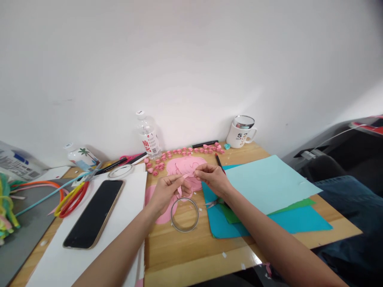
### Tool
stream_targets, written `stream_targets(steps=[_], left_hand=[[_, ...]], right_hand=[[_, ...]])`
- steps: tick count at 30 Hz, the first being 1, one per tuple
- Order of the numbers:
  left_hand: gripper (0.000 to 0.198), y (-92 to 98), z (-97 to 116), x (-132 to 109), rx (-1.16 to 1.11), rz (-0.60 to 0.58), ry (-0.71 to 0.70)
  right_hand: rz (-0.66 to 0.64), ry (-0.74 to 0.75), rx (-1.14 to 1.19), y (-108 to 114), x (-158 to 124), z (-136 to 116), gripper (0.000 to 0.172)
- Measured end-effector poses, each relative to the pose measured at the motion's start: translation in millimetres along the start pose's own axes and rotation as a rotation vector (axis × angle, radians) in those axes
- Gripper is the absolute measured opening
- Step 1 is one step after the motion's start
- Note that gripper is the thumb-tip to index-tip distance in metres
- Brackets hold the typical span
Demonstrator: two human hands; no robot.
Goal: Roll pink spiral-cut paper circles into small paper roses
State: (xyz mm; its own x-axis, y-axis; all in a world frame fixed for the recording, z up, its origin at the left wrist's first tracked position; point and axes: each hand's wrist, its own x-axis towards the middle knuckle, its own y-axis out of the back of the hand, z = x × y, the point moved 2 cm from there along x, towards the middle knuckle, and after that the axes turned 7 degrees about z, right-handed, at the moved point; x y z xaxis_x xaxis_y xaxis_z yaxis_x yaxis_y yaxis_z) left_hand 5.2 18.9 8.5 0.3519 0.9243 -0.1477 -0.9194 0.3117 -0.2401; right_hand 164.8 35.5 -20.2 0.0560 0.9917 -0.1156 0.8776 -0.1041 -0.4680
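Observation:
Both my hands are raised over the middle of the wooden desk (191,247), pinching a thin pink paper strip (186,176) between them. My left hand (166,192) grips the strip's lower left part, fingers closed. My right hand (212,177) pinches its right end. Under the hands lie cut pink paper sheets (182,164) and a clear tape ring (184,214). A row of small folded pink paper pieces (191,151) runs along the back of the desk.
A black phone (94,213) lies on white paper (60,263) at left, beside another tape roll (120,171) and coloured pipe cleaners (70,197). Scissors (213,203) rest on blue and green sheets (269,183) at right. A water bottle (149,136) and white mug (241,132) stand by the wall.

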Motion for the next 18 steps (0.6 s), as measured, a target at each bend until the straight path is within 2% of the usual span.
stream_targets(steps=[4, 9, 18], left_hand=[[0.023, 1.4, -0.9, 0.3, 0.010, 0.022, -0.003], [0.023, 3.3, -0.3, 0.9, 0.054, 0.058, -0.029], [0.021, 2.1, -1.3, 0.2, -0.005, 0.044, 0.013]], right_hand=[[0.014, -0.003, 0.015, 2.0, 2.5, 2.9, 0.018], [-0.076, 0.005, -0.003, 2.8, 2.9, 4.4, 0.022], [-0.017, -0.008, 0.018, 2.6, 1.1, 0.2, 0.021]])
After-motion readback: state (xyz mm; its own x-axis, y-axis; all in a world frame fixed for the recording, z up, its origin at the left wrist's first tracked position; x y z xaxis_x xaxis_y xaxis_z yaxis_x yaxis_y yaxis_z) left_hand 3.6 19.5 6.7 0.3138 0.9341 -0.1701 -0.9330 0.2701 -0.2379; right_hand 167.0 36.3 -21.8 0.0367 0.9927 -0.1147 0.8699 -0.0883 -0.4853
